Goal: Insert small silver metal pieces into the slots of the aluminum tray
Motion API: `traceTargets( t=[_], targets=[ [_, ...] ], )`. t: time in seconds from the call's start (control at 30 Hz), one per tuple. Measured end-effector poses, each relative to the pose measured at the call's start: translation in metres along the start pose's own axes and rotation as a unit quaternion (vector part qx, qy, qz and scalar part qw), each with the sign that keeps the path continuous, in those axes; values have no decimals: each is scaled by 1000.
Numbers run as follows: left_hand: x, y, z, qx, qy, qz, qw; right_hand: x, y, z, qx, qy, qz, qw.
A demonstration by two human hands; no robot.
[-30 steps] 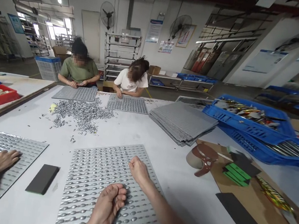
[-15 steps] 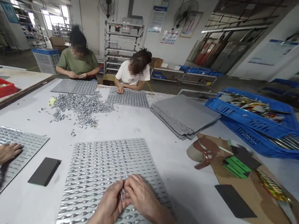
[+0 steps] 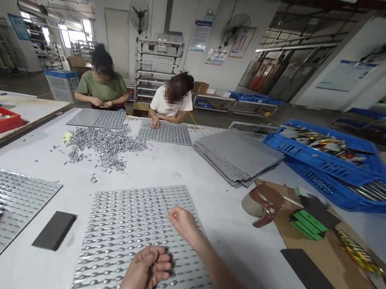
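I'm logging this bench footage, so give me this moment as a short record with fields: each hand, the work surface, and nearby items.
left hand: curled over the dimpled tray, pinching small metal pieces
right hand: loosely closed, resting on the tray's upper part
dimpled tray: flat on the white table, rows filled with small pieces
nearby: dark block left of tray; loose metal pieces farther back

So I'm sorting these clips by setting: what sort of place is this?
Most likely a factory assembly floor. People sit at a long white worktable over dimpled metal trays, with a loose pile of small metal parts, blue crates of more pieces, and wall fans above.
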State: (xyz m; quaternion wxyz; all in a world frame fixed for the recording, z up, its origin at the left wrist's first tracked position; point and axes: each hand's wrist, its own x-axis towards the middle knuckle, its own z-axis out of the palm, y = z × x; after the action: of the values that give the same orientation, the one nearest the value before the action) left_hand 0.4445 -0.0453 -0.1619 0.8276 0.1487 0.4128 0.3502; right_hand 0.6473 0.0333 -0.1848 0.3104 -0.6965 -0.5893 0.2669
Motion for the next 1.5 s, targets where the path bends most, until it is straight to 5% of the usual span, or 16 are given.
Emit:
traceTargets(
  t=[0.2,0.33,0.47,0.6,0.9,1.17,1.23,1.33,1.4,1.5],
  targets=[
    [-2,1,-2,-7,4,3,1000,7,-14,-13,-18,13,25,999],
    [-6,2,3,-34,-7,-4,999,-40,-42,-23,6,-30,-30,999],
    [-7,-1,9,-94,-55,-40,993,-102,-61,-13,-48,-137,-191,971],
    [-6,-12,8,-73,-86,-79,990,-126,-56,-4,-120,-127,-199,964],
    [-15,-6,8,6,-90,7,996,-109,-54,-14,73,-41,-87,993],
    [-13,-4,-9,117,-64,75,988,-114,-49,-5,291,-167,63,940],
    [-10,-7,-12,130,-55,88,986,-102,-40,-7,257,-155,68,951],
    [-6,-12,-14,124,-52,71,988,-69,-23,-6,106,-11,40,994],
    [-5,-15,-15,111,-54,49,991,-45,-13,-3,33,56,40,997],
    [-5,-17,-16,92,-53,26,994,-25,-5,7,-10,64,56,996]
  ],
)
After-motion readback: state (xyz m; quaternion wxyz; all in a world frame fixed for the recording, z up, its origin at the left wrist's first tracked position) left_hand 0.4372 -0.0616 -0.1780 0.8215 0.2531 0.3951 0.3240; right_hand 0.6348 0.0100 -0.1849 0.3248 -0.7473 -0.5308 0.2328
